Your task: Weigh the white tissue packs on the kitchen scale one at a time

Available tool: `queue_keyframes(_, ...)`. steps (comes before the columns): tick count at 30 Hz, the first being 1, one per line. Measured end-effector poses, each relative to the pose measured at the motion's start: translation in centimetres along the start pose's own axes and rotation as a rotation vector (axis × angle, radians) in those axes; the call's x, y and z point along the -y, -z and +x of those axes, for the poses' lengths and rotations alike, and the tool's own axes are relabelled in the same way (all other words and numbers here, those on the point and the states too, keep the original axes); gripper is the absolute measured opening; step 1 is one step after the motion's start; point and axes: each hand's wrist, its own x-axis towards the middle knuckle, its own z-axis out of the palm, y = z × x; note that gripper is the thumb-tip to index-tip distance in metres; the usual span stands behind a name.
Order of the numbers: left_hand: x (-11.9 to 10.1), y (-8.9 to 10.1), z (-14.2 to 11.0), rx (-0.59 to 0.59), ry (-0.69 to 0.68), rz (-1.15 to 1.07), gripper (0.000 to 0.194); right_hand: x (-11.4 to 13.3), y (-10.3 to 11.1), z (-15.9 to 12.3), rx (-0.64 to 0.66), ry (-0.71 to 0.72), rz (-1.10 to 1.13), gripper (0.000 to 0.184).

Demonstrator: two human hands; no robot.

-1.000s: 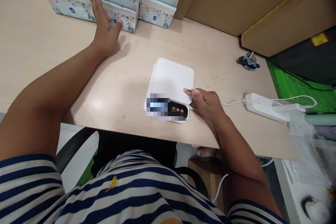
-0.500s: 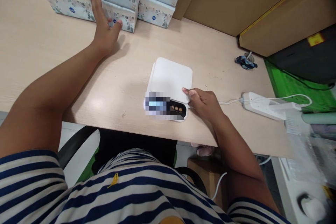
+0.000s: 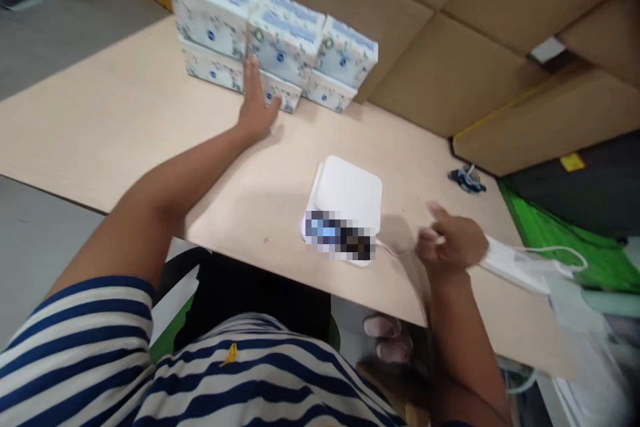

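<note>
My left hand (image 3: 257, 107) has its fingers spread against the front of the stacked tissue packs (image 3: 280, 57), which are wrapped in pale blue flowered film. Nothing is held in it. A white kitchen scale (image 3: 349, 193) lies flat on the table, its display panel (image 3: 340, 235) lit but pixelated. To the right of the scale, my right hand (image 3: 453, 240) hangs in the air, smeared by motion. Its thumb and fingers are apart, with nothing visible between them. A white cable (image 3: 387, 248) runs from the scale's right side.
Large cardboard boxes (image 3: 390, 67) stand behind the table (image 3: 120, 113). A white power strip (image 3: 515, 263) lies at the right, with a small dark bundle (image 3: 467, 179) beyond it. Pink shoes (image 3: 390, 337) show under the table edge.
My right hand has let go of the scale's edge and moved right. My left hand stays at the tissue packs. The view has tilted up, showing more of the boxes.
</note>
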Motion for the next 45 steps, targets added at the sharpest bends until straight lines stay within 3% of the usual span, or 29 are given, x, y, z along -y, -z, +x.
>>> queue_keyframes(3, -1.3, 0.3, -0.8, 0.037, 0.057, -0.001, 0.12, -1.2, 0.1, 1.8, -0.179, 0.083, -0.105, 0.047)
queue_keyframes(6, -3.3, 0.9, -1.7, -0.012, 0.057, 0.087, 0.111, -0.3, -1.7, 5.4, -0.147, 0.127, -0.046, 0.049)
queue_keyframes(9, -5.4, 1.7, -2.7, 0.038, 0.012, 0.273, 0.099, 1.6, -5.6, 9.8, -0.04, 0.068, 0.104, 0.047)
queue_keyframes(12, -6.9, 2.5, -3.6, 0.1, -0.053, 0.41, 0.092, 4.1, -11.0, 14.4, 0.118, -0.25, 0.388, 0.051)
queue_keyframes(16, -7.9, 3.4, -4.2, 0.151, 0.002, 0.482, 0.088, 7.0, -18.3, 20.0, 0.281, -1.064, 0.97, 0.069)
queue_keyframes(18, -8.2, 3.8, -4.4, 0.167, 0.056, 0.514, 0.087, 7.6, -21.3, 22.4, 0.396, -1.385, 1.145, 0.068)
queue_keyframes(20, -8.5, 4.0, -4.6, 0.178, 0.093, 0.545, 0.086, 7.5, -23.7, 24.3, 0.513, -1.529, 1.23, 0.059)
queue_keyframes(23, -8.7, 4.2, -4.8, 0.201, 0.121, 0.58, 0.086, 6.8, -26.1, 26.2, 0.599, -1.614, 1.269, 0.064)
queue_keyframes(26, -8.8, 4.3, -5.1, 0.242, 0.146, 0.612, 0.085, 6.2, -27.0, 27.4, 0.619, -1.635, 1.272, 0.061)
queue_keyframes(34, -9.1, 4.9, -5.4, 0.336, 0.143, 0.656, 0.071, 6.1, -26.6, 28.4, 0.631, -1.582, 1.316, 0.04)
queue_keyframes(42, -9.0, 5.2, -5.3, 0.37, 0.137, 0.626, 0.051, 8.2, -26.2, 27.4, 0.399, -1.584, 1.347, 0.033)
queue_keyframes(45, -9.1, 5.4, -5.2, 0.369, 0.139, 0.632, 0.046, 9.6, -25.7, 26.0, 0.267, -1.555, 1.408, 0.041)
